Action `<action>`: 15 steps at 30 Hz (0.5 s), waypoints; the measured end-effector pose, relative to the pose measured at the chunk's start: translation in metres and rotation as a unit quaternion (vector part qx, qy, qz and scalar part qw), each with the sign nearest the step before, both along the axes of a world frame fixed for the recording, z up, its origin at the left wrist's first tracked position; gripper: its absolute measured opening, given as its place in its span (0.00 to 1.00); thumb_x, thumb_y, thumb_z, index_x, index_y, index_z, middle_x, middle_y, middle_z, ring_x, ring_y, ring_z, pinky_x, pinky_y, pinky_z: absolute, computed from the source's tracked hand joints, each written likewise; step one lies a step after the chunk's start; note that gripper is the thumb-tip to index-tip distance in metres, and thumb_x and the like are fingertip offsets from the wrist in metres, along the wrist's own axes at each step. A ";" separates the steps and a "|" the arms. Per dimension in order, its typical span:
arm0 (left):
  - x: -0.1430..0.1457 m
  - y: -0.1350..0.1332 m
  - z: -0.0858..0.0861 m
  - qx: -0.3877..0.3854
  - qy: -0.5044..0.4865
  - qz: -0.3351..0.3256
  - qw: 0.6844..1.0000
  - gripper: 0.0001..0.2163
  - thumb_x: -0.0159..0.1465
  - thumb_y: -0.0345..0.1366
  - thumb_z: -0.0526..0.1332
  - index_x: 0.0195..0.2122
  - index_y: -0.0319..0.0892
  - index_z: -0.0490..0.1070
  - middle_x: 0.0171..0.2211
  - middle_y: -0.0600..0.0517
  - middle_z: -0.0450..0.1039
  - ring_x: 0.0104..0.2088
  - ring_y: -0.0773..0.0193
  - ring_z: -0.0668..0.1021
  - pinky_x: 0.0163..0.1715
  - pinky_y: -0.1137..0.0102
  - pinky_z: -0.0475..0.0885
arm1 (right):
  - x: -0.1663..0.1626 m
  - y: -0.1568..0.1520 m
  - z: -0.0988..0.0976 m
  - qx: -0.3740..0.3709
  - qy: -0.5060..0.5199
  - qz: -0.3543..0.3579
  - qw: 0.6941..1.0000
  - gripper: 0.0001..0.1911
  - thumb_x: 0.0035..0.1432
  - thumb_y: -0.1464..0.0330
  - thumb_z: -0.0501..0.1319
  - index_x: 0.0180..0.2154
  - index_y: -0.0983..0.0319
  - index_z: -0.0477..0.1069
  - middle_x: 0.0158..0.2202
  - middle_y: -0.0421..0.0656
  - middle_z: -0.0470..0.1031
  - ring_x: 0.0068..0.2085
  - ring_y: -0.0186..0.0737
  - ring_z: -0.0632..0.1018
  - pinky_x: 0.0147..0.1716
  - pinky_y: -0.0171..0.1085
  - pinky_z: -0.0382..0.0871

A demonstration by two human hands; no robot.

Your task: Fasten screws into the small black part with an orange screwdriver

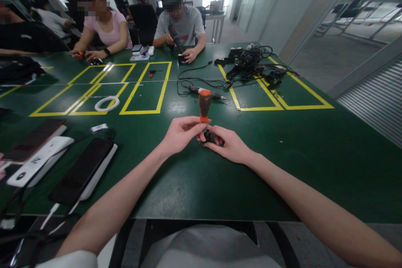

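Observation:
An upright screwdriver (204, 104) with an orange and dark grey handle stands in front of me, handle upward. Just below its handle, the fingers of my left hand (181, 134) are closed around it. My right hand (230, 142) pinches a small dark part (207, 135) low over the green table, right under the screwdriver. Fingers cover much of that part, so its kind does not show. Both hands nearly touch each other, and the screwdriver's tip is hidden between them. A corded pen-shaped power tool (207, 92) lies just beyond the handle.
Yellow tape (141, 112) marks rectangles on the green table (314, 155). A white tape roll (107, 104) lies left; tangled black cables (251, 60) are at back right. A phone (82, 171) and a white power strip (40, 161) sit near left. Several people (185, 21) work opposite.

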State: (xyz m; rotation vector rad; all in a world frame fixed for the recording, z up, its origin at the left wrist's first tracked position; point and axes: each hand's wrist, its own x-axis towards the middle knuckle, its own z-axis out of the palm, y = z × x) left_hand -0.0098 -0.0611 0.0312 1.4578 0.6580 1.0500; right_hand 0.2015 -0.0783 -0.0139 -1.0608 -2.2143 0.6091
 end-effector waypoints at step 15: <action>0.001 0.001 -0.001 -0.014 -0.035 -0.014 0.999 0.20 0.57 0.47 0.76 0.38 0.40 0.70 0.30 0.51 0.82 0.23 0.68 0.80 0.27 0.73 0.77 | 0.000 0.001 0.002 0.004 -0.002 0.002 1.000 0.12 0.65 0.63 0.64 0.49 0.60 0.72 0.32 0.39 0.72 0.27 0.35 0.70 0.29 0.35 0.63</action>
